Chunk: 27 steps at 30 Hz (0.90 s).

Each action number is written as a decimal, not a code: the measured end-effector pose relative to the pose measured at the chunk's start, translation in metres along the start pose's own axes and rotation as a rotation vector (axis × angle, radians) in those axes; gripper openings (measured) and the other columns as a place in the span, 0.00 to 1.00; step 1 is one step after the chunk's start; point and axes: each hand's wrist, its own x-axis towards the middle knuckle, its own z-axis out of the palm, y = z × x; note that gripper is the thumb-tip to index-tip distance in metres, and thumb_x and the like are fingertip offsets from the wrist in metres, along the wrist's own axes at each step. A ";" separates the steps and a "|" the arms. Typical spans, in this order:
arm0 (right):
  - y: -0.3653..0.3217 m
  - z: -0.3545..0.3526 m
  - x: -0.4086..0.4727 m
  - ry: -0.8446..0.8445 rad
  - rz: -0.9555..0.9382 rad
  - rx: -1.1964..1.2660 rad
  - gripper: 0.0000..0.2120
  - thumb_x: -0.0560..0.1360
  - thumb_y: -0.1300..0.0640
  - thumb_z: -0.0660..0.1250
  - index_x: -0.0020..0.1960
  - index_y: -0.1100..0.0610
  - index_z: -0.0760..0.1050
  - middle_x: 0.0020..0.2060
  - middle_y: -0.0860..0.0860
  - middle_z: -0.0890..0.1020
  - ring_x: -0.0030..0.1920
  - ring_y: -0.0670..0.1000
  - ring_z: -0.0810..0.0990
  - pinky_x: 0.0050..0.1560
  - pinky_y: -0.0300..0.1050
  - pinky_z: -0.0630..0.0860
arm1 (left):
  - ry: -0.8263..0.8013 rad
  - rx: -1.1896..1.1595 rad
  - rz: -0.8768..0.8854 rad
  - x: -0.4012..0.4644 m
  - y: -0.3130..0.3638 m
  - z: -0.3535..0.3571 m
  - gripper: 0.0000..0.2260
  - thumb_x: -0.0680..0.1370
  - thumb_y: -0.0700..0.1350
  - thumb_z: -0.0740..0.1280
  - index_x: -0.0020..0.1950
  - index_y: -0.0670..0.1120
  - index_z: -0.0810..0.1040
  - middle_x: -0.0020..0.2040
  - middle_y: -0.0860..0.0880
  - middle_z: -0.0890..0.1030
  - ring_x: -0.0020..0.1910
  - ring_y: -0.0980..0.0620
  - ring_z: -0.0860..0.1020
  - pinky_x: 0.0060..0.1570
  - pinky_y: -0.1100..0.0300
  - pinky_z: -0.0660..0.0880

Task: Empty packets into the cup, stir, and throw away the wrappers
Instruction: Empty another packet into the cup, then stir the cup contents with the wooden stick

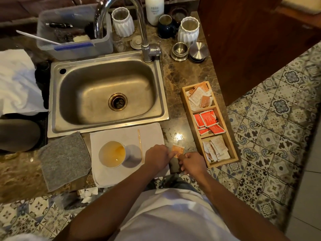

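A white cup [112, 153] holding yellowish liquid stands on a white cloth [151, 134] at the counter's front edge. A thin wooden stir stick [140, 145] lies on the cloth right of the cup. A small orange packet [177, 150] is held just above the counter between both hands. My left hand [157, 158] pinches its left side and my right hand [192, 163] pinches its lower right corner. A wooden tray [183, 94] with three compartments of packets, orange-white, red and pale, sits to the right.
A steel sink [104, 94] with a tall tap [147, 49] lies behind the cloth. A grey mat [64, 159] is left of the cup. White jars, steel tins and a plastic tub stand at the back. Torn wrappers [88, 193] lie on the patterned floor below.
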 end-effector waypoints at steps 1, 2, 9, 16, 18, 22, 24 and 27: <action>-0.001 -0.001 -0.002 0.020 -0.018 -0.003 0.19 0.80 0.46 0.66 0.39 0.59 0.82 0.29 0.54 0.86 0.25 0.50 0.81 0.35 0.49 0.82 | 0.024 -0.004 0.009 -0.004 0.003 -0.003 0.28 0.80 0.65 0.56 0.41 0.44 0.82 0.38 0.47 0.83 0.39 0.48 0.81 0.37 0.57 0.70; -0.004 -0.002 -0.003 0.044 -0.040 -0.003 0.19 0.80 0.46 0.65 0.39 0.58 0.82 0.29 0.54 0.85 0.25 0.49 0.80 0.33 0.47 0.80 | 0.054 -0.020 0.012 -0.010 0.007 -0.011 0.28 0.81 0.65 0.56 0.43 0.45 0.83 0.39 0.47 0.84 0.39 0.48 0.81 0.38 0.57 0.72; -0.039 0.008 -0.006 0.057 -0.225 -0.067 0.13 0.77 0.46 0.65 0.40 0.52 0.80 0.31 0.50 0.84 0.33 0.53 0.84 0.40 0.56 0.84 | 0.271 -0.401 -0.066 -0.064 -0.015 -0.079 0.13 0.81 0.58 0.62 0.50 0.52 0.81 0.36 0.51 0.85 0.37 0.52 0.82 0.42 0.53 0.80; -0.081 0.051 -0.005 -0.045 -0.444 -0.541 0.18 0.75 0.36 0.65 0.57 0.48 0.76 0.48 0.48 0.86 0.48 0.50 0.83 0.44 0.44 0.77 | 0.582 -0.575 -0.215 -0.109 -0.088 -0.112 0.12 0.79 0.57 0.63 0.58 0.55 0.80 0.35 0.52 0.83 0.37 0.53 0.84 0.42 0.49 0.82; -0.087 0.068 -0.008 -0.034 -0.481 -0.629 0.21 0.75 0.35 0.65 0.60 0.48 0.75 0.49 0.49 0.86 0.50 0.53 0.84 0.46 0.45 0.79 | 0.626 -0.542 -0.261 -0.117 -0.109 -0.112 0.12 0.80 0.55 0.66 0.60 0.53 0.80 0.34 0.54 0.80 0.37 0.52 0.83 0.41 0.49 0.81; -0.098 0.090 -0.013 -0.032 -0.515 -0.708 0.24 0.74 0.34 0.66 0.61 0.50 0.75 0.51 0.50 0.85 0.50 0.54 0.84 0.45 0.47 0.80 | 0.585 -0.401 -0.341 -0.121 -0.145 -0.109 0.14 0.79 0.59 0.66 0.58 0.52 0.80 0.35 0.53 0.82 0.36 0.51 0.82 0.41 0.51 0.81; -0.100 0.098 -0.013 -0.034 -0.491 -0.764 0.23 0.76 0.35 0.65 0.60 0.52 0.74 0.51 0.51 0.84 0.50 0.54 0.83 0.43 0.46 0.78 | 0.510 -0.367 -0.363 -0.120 -0.155 -0.107 0.14 0.79 0.61 0.65 0.56 0.53 0.80 0.36 0.53 0.83 0.36 0.53 0.82 0.40 0.53 0.81; -0.105 0.107 -0.014 0.000 -0.474 -0.828 0.20 0.78 0.38 0.64 0.59 0.53 0.73 0.51 0.53 0.84 0.50 0.55 0.83 0.41 0.44 0.73 | 0.444 -0.359 -0.329 -0.117 -0.162 -0.104 0.13 0.80 0.60 0.64 0.48 0.52 0.80 0.32 0.51 0.83 0.32 0.53 0.81 0.36 0.51 0.80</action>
